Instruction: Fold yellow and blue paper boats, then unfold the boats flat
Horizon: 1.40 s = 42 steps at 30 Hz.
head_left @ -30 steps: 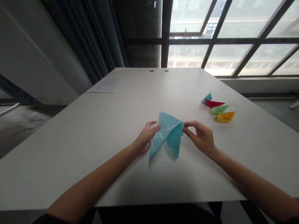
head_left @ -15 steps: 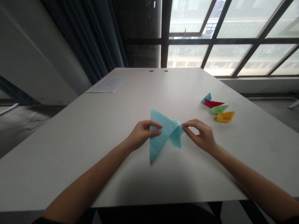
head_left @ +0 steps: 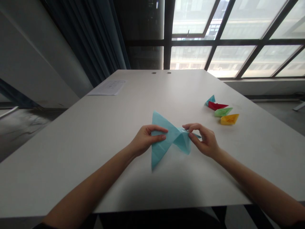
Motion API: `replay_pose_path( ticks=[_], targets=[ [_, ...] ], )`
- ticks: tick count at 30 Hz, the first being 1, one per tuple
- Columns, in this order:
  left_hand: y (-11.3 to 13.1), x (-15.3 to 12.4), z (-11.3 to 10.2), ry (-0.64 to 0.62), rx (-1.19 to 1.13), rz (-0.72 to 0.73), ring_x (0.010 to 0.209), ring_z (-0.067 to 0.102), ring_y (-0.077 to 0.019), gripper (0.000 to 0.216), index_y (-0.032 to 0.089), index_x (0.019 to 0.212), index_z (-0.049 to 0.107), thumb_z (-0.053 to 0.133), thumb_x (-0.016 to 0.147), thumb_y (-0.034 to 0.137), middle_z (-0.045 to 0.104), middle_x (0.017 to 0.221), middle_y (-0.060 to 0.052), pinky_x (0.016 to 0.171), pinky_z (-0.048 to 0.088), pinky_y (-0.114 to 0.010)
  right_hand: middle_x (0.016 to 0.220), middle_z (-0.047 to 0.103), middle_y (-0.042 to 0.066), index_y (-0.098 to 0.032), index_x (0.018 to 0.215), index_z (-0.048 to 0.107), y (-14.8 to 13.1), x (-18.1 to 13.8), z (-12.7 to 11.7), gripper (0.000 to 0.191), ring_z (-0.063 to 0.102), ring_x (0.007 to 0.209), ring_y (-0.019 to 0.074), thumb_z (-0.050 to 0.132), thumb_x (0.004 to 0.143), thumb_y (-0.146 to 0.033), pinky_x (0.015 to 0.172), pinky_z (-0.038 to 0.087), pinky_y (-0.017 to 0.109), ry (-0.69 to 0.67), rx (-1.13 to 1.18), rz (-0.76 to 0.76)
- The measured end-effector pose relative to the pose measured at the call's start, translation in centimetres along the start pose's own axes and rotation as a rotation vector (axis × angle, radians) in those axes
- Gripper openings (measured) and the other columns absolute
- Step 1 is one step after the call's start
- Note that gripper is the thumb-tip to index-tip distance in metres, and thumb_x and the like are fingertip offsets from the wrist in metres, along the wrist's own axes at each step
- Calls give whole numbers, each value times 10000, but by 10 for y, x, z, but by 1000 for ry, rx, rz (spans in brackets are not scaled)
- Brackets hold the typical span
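A light blue sheet of folded paper [head_left: 160, 151] is held up above the table between my two hands. Its left part is a broad triangle, and its right part narrows into smaller creased flaps. My left hand [head_left: 145, 140] pinches the left edge, with the thumb and fingers lying on the paper's near face. On the other side, my right hand [head_left: 205, 140] grips the folded right end between thumb and fingertips. A thin blue tip pokes out past the right fingers, which cover part of the folds.
To the right on the white table [head_left: 95, 127] lie small folded-paper pieces: a blue one [head_left: 210, 100], a red one [head_left: 217, 105], a green one [head_left: 223, 112] and a yellow one [head_left: 229, 119]. A printed sheet [head_left: 107, 87] rests at the far left edge.
The right end of the blue paper has been drawn out further, and a tip now shows beyond my right fingers. My left hand has barely shifted.
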<state>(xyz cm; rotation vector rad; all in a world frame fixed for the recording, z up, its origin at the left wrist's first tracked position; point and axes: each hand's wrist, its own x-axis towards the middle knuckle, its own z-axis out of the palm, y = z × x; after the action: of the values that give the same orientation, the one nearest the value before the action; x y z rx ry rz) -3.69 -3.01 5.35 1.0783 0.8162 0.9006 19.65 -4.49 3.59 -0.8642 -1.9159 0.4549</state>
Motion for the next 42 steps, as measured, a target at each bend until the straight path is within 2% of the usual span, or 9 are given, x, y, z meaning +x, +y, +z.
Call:
replay_pose_path(
  ticks=[5, 12, 18, 24, 31, 33, 35, 39, 42],
  targets=[
    [2, -2, 4, -7, -77, -62, 613, 634, -115, 226, 154, 731, 704, 788, 522, 149, 692, 701, -20, 598, 526, -217, 879, 620, 62, -186, 844, 513, -1, 3, 1, 86, 594, 831, 173, 523, 790, -120, 730, 477, 324, 20, -14, -19],
    [3, -1, 4, 108, -210, -83, 525, 614, -101, 271, 153, 738, 697, 802, 487, 163, 670, 619, -2, 515, 512, -194, 864, 620, 55, -190, 851, 510, 0, 2, 2, 90, 590, 818, 170, 519, 791, -123, 720, 473, 316, 34, -51, -18],
    [1, 0, 1, 24, -173, -67, 581, 618, -97, 266, 165, 762, 705, 788, 511, 135, 681, 679, -10, 567, 505, -198, 857, 628, 50, -195, 845, 513, 2, 1, 0, 78, 590, 806, 169, 520, 795, -136, 704, 465, 308, 71, -75, -2],
    [-5, 2, 2, 49, -111, 5, 621, 605, -86, 260, 186, 794, 708, 778, 545, 157, 679, 701, -2, 626, 490, -204, 852, 627, 45, -199, 864, 524, 3, 2, 2, 103, 593, 801, 168, 526, 789, -127, 707, 476, 311, 60, -45, 4],
    [-15, 4, 4, 108, 225, 208, 715, 572, -122, 200, 206, 803, 709, 747, 610, 244, 624, 769, -22, 643, 479, -240, 807, 623, 43, -189, 876, 556, -2, 3, 5, 151, 597, 766, 164, 545, 761, -92, 688, 492, 304, 64, -67, -71],
    [-16, 5, 5, 160, 370, 316, 823, 561, -157, 184, 227, 802, 711, 733, 627, 279, 583, 913, -46, 685, 484, -277, 798, 627, 41, -194, 876, 563, -3, 4, 6, 152, 598, 755, 164, 543, 761, -96, 676, 495, 302, 73, -85, -102],
    [-16, 4, 5, 241, 568, 450, 982, 512, -206, 162, 248, 787, 714, 727, 634, 300, 506, 1100, -61, 800, 465, -348, 781, 629, 38, -200, 875, 572, -3, 5, 6, 155, 598, 740, 164, 542, 761, -98, 662, 498, 301, 77, -105, -131],
    [-11, 0, 7, 369, 951, 716, 1210, 332, -284, 77, 258, 737, 711, 706, 663, 279, 365, 1327, -46, 967, 328, -478, 776, 631, 37, -211, 911, 568, -2, 5, 6, 215, 600, 725, 164, 550, 748, -71, 635, 504, 298, 109, -114, -180],
    [-6, -3, 9, 308, 1075, 911, 1171, 402, -260, 36, 241, 720, 696, 688, 685, 239, 536, 1183, -61, 969, 332, -461, 816, 638, 47, -218, 888, 570, -2, 5, 5, 215, 604, 752, 166, 526, 754, -55, 652, 511, 308, 82, -115, -245]
  ],
)
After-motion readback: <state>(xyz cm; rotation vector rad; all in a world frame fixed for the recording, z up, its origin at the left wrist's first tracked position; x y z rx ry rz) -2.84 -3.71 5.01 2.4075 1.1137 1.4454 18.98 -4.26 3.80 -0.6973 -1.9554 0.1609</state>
